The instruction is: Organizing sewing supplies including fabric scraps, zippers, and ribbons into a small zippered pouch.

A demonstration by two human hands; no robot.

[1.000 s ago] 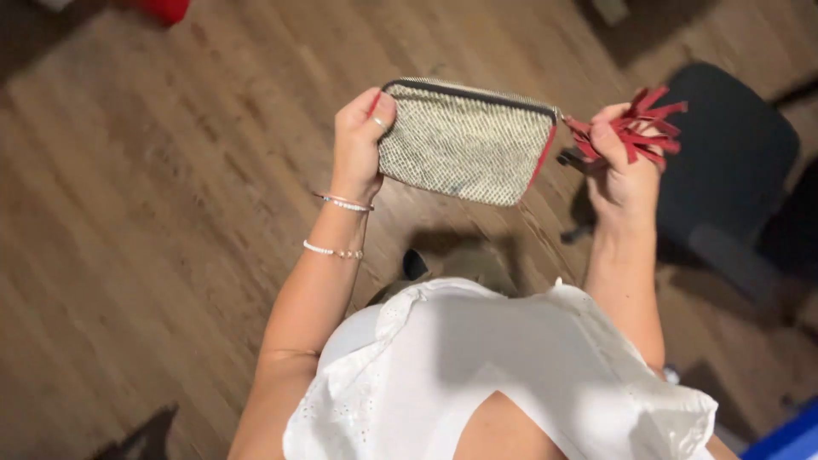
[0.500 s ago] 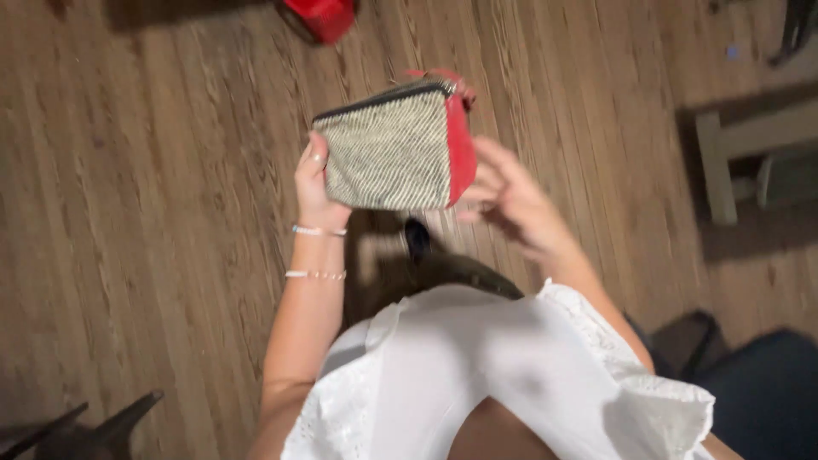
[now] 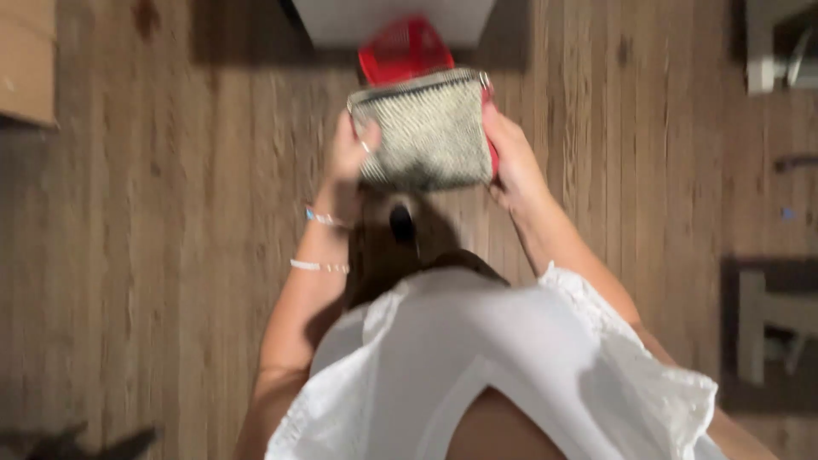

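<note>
I hold a small woven pouch [image 3: 426,128], beige-grey with a dark zip edge and red trim, up in front of me with both hands. My left hand [image 3: 349,158] grips its left side, thumb on the front face; two thin bracelets sit on that wrist. My right hand [image 3: 509,158] clasps the right edge, where the red side panel shows. The picture is motion-blurred.
Wooden plank floor [image 3: 170,213] lies below. A red object [image 3: 400,47] rests on the floor just beyond the pouch, by a white furniture base [image 3: 392,17]. A cardboard box [image 3: 25,60] is at far left; chair or table legs [image 3: 767,315] stand at the right.
The view has swung across the floor. My right hand let the red tassel drop and came onto the pouch's right edge; the pouch now sits squarely between both hands.
</note>
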